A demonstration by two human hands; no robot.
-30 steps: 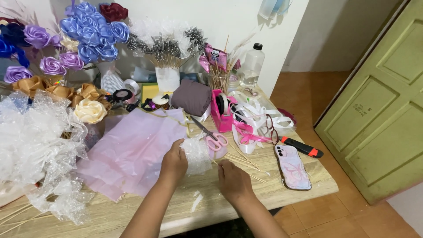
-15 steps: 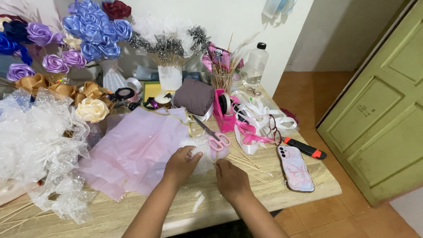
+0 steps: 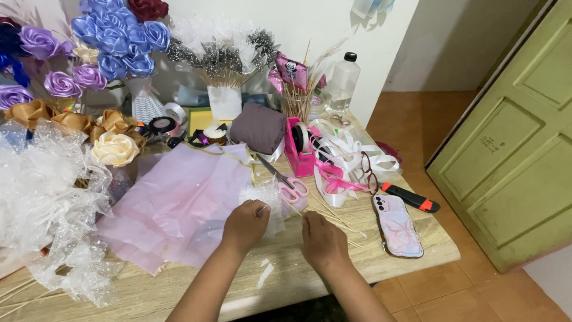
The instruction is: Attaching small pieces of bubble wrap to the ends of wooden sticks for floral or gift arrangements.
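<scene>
My left hand (image 3: 245, 225) pinches one end of a thin wooden stick (image 3: 291, 209) beside a small wad of clear crinkled wrap (image 3: 262, 197). My right hand (image 3: 322, 240) rests with curled fingers near the stick's other end, on the wooden table (image 3: 196, 286). A large sheet of pale pink tissue paper (image 3: 179, 203) lies just left of my left hand. Pink-handled scissors (image 3: 285, 182) lie just beyond the wrap.
A phone in a pink case (image 3: 397, 225), an orange-black cutter (image 3: 411, 197), eyeglasses (image 3: 366, 173) and white and pink ribbons (image 3: 333, 161) lie at the right. A pink tape dispenser (image 3: 300, 152), satin roses (image 3: 113, 36), a plastic bottle (image 3: 342, 83) and white netting (image 3: 42, 203) crowd the back and left. A green door (image 3: 512, 149) stands right.
Both hands have slid slightly forward and right, and my left hand now pinches the stick's end beside the clear wrap.
</scene>
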